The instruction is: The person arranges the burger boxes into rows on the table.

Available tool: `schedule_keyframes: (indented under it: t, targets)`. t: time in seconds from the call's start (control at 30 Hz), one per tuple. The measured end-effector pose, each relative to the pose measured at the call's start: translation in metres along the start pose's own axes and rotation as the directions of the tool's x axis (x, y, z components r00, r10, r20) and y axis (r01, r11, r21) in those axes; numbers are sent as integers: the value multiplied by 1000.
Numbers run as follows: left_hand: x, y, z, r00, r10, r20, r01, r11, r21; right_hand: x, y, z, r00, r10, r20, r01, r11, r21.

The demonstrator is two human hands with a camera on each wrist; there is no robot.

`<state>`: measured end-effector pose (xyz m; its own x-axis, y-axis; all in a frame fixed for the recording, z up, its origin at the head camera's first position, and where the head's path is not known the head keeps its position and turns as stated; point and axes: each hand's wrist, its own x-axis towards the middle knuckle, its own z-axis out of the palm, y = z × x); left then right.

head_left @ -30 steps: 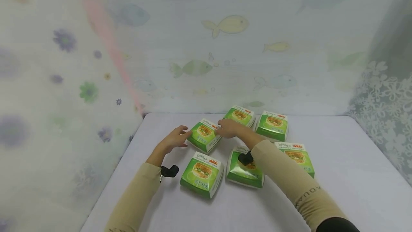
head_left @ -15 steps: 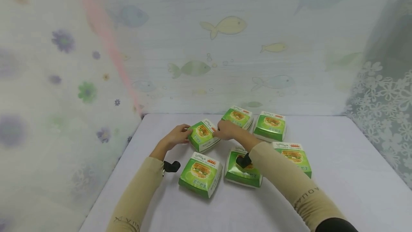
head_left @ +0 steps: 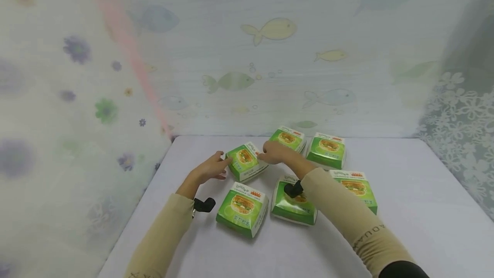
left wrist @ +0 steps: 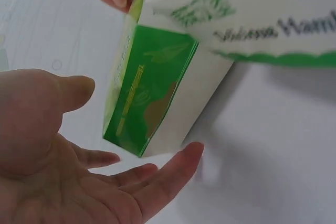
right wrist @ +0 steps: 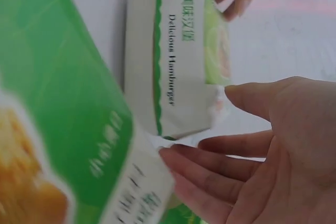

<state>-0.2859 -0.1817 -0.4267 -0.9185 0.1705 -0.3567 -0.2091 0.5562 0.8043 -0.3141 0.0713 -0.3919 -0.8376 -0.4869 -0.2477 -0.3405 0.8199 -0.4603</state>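
A green and white hamburger box (head_left: 243,162) lies between the two hands at the back left of the group. At its left side is my left hand (head_left: 211,168), fingers spread and loosely bent; in the left wrist view the thumb stands apart from the green side. My right hand (head_left: 276,152) is at the box's right end. In the right wrist view its thumb tip is right at the top edge of the box (right wrist: 181,61), and the relaxed fingers lie by the end corner. Neither hand curls round the box. A second hamburger box (head_left: 243,205) sits just in front of it.
More boxes of the same kind stand on the white table (head_left: 401,209): a back box (head_left: 288,137) partly behind the right hand, a back right box (head_left: 327,149), a front middle box (head_left: 293,209) and a right box (head_left: 356,188) partly under the sleeve. A fish-patterned curtain (head_left: 247,55) hangs behind.
The box between the hands has turned slightly clockwise. Both hands held its ends half a second ago; now their fingers have loosened, and the left hand has drawn back a little.
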Motion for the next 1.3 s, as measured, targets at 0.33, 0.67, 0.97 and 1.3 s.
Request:
schedule_keyframes:
  t: [0.33,0.67,0.97,1.3]
  targets:
    - [18,-1,0,996,58,67,-54,997,-57,2,-4,11,999,-13,40,13,1000,-3]
    - [8,-6,-3,998,31,49,-30,999,-23,-5,-5,5,1000,28,7,-28,999,-31]
    - [12,-4,1,994,66,86,-67,998,13,-2,-8,9,995,-12,95,16,999,-40]
    - [10,-8,-2,997,48,66,-51,997,49,-3,-5,3,998,65,23,-64,996,-68]
